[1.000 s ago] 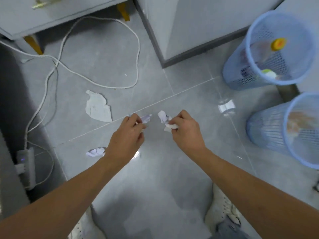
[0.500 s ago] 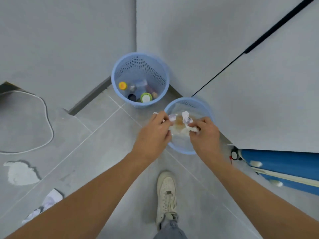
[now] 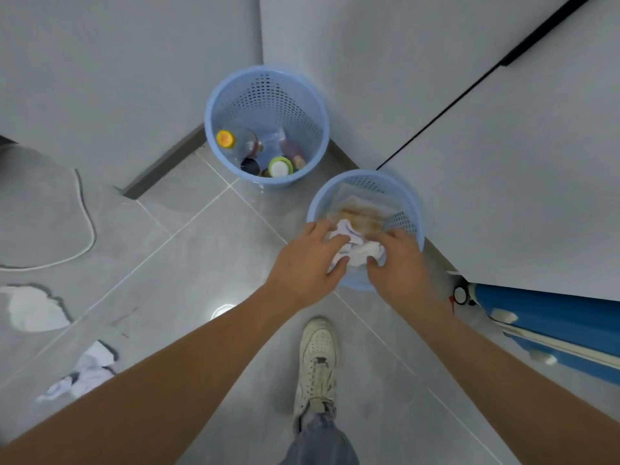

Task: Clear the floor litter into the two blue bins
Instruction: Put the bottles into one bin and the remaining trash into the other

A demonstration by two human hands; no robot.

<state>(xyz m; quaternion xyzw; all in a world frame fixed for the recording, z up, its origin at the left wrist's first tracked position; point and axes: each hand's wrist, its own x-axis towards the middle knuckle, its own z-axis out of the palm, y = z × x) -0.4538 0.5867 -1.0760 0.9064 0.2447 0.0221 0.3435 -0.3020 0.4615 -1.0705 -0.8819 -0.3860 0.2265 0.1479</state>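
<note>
Left hand (image 3: 307, 263): fingers curled round a wad of crumpled paper (image 3: 352, 245), gripping its left side directly above the nearer blue bin (image 3: 414, 209).
Right hand (image 3: 399, 260): fingers likewise curled onto the right side of the same white bundle; whether it is one wad or two pressed together cannot be told.
Reason for the hold: both hands are brought together over the bin's mouth, presumably so the scraps fall inside the rim and not beside it. In my judgement only a release is needed.
Nearer bin, contents: a pale sheet with brownish staining lies within (paper waste, by the look of it).
Farther blue bin (image 3: 214, 105): stands in the wall corner, apart from the nearer one, and holds bottles (image 3: 241, 146) with yellow and green caps, which suggests litter is being sorted by kind.
Litter outstanding: a flat white scrap (image 3: 33, 310) at the left edge and a crumpled white-and-lilac piece (image 3: 84, 370) nearer the left forearm, both on the floor (image 3: 201, 263), well apart from the bins.
Obstructions: none over the bin mouth. A white cable (image 3: 88, 226) loops across the floor near the remaining scraps (a possible snag underfoot).
Other items: a white shoe (image 3: 317, 360) planted just short of the nearer bin; a blue object (image 3: 550, 313) lies along the wall to the right.
</note>
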